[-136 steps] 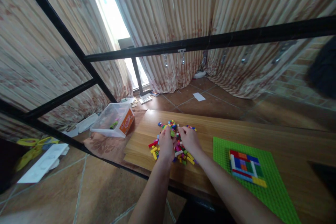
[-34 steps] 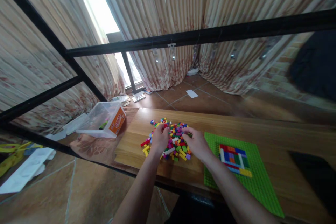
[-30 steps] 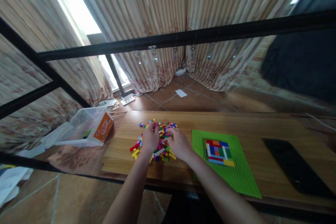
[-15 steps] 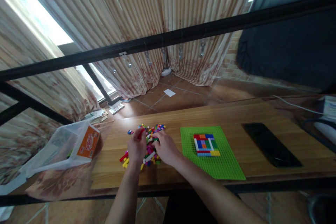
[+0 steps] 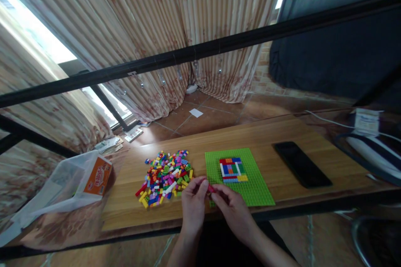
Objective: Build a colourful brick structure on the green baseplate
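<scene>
Between my left hand and my right hand is a small red toy brick, pinched by the fingertips of both. They hold it over the front left edge of the green baseplate. A low, many-coloured block of joined bricks sits on the baseplate, with red, orange, blue, white, green and yellow pieces. Left of my hands, a loose pile of mixed bricks is spread on the wooden board. Fingers partly hide the red brick, so its exact size is unclear.
A black phone lies right of the baseplate on the wooden board. At the left stands a clear plastic box with an orange label. A dark metal bar crosses beyond the board. A white cable runs at the far right.
Both hands have moved right and nearer, from the brick pile to the baseplate's front left edge. The red brick, earlier at my left hand, is now between both hands. The view has shifted slightly.
</scene>
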Demonstrator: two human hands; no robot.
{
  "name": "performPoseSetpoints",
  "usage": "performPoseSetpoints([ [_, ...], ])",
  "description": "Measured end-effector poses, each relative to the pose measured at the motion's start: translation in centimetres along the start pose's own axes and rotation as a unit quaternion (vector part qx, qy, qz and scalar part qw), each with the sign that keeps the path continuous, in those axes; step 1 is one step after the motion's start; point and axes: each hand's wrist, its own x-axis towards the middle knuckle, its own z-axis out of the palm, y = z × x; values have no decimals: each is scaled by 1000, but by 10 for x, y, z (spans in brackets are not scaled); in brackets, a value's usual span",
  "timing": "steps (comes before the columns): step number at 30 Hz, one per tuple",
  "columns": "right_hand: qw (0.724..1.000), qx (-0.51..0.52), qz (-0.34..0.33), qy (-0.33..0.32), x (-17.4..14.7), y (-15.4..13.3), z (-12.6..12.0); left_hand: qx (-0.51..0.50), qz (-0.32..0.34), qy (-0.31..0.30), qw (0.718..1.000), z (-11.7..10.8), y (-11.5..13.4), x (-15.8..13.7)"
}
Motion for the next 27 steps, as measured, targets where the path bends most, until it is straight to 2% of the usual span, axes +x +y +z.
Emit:
performPoseSetpoints([
  [7,996,43,38,75,-8,10,-45,-15,-16,-42,999,32,-5,-11],
  [15,994,55,-21,97,-5,8,-72,-2,8,-75,997,54,-3,-19],
  [23,994,-48,-21,101,-13,17,-94,30,42,-83,995,66,-18,-23],
  [27,990,-99,-20,97,-20,26,-93,50,47,-74,995,57,-25,-27],
])
